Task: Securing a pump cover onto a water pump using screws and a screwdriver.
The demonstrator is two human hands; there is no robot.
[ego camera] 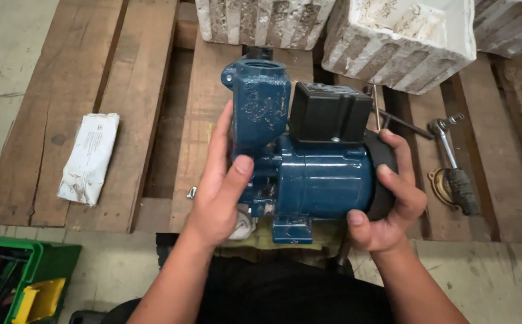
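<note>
Head view: blue water pump held above the wooden pallet, left hand fingers clamped on its pump-head end, right hand fingers wrapped around the black rear fan cover. Ratchet wrench lies right of it; a soiled white packet lies well left.

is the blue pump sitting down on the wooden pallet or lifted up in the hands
Lifted. Both hands grip the blue pump: left hand on its pump end, right hand around the black end cap.
</note>
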